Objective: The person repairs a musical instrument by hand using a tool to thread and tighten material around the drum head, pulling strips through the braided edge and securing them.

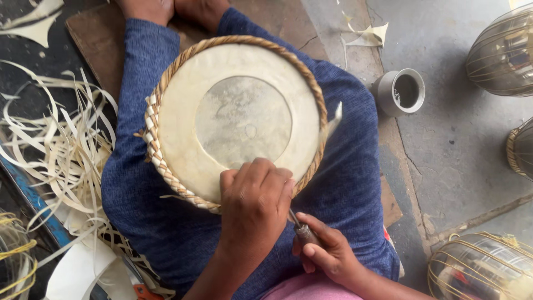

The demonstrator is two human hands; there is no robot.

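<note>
A round drum head [239, 119] of pale hide, with a darker grey circle in its middle, lies on my lap across blue trousers. A braided straw-coloured rim [161, 161] runs around it. My left hand [255, 203] grips the near edge, fingers curled over the hide and the braid. To the right and nearer to me, my right hand [327, 253] holds a thin metal tool [302, 230]. The tool's tip points up towards the rim and is hidden under my left hand. A loose pale strip [335, 118] sticks out at the rim's right side.
Several pale cut strips [66, 150] lie heaped on the floor to the left. A small grey cup [401, 91] stands at the right. Strapped drum bodies sit at the upper right [502, 53], the right edge [522, 147] and the lower right [480, 269]. A wooden board [100, 33] lies under my legs.
</note>
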